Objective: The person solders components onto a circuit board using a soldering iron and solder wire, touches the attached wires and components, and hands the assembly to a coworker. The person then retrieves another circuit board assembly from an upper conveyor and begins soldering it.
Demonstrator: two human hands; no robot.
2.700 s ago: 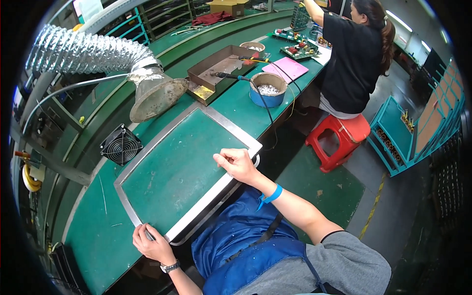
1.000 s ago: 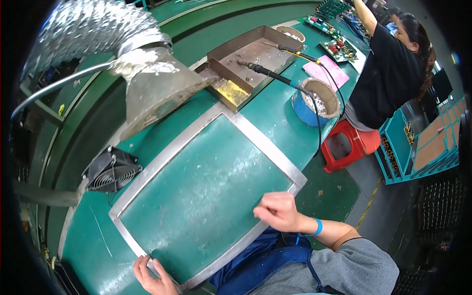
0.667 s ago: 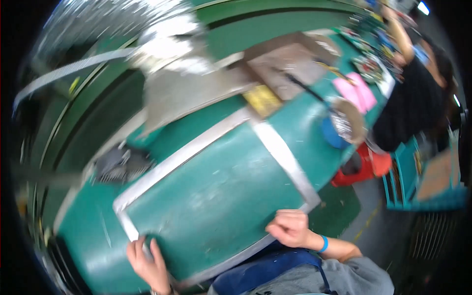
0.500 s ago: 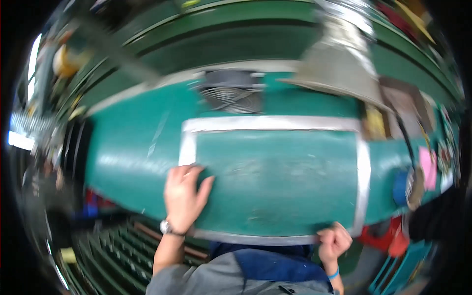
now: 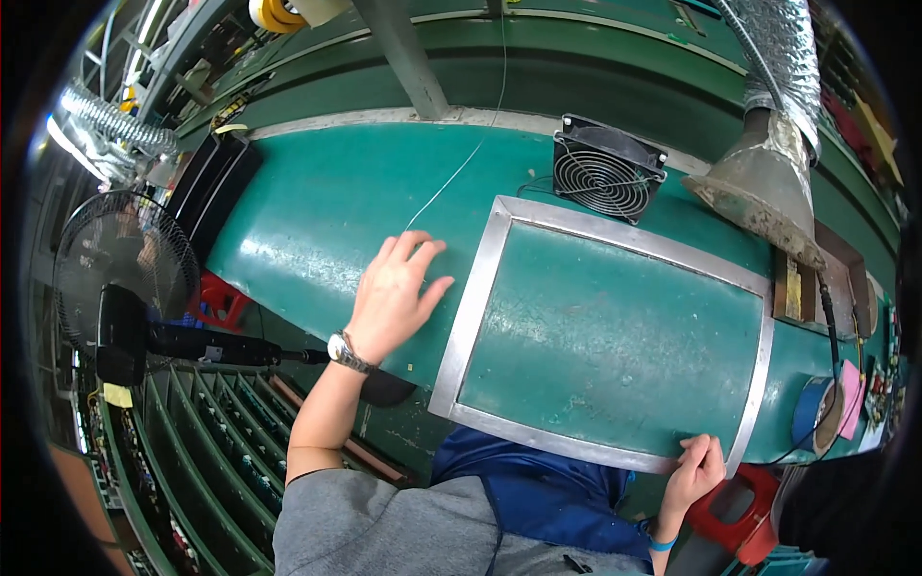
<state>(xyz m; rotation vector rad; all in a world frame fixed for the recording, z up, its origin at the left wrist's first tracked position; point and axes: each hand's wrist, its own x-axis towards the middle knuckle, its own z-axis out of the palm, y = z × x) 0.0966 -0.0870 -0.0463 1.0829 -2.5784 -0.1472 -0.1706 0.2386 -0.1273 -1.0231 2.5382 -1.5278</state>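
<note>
A flat rectangular frame of dull silver metal strip lies on the green painted surface, its open middle showing the same green. The left hand rests palm down on that surface with its fingers spread and released, grasping nothing; the frame's short left side runs just to the right of those fingertips, near but apart from them. A silver wristwatch sits on that wrist. The right hand is at the frame's near right corner, its fingers curled over the strip's lower edge and grasping it there, so the rest of the frame stretches away up and to the left of them. Beyond the frame's far edge, well apart from both hands, stands a small black square cooling fan, and to its right a grey metal extraction hood on a ribbed silver duct. A thin white wire trails across the surface just above the left fingertips. A blue round tub sits up and to the right of the right hand.
</note>
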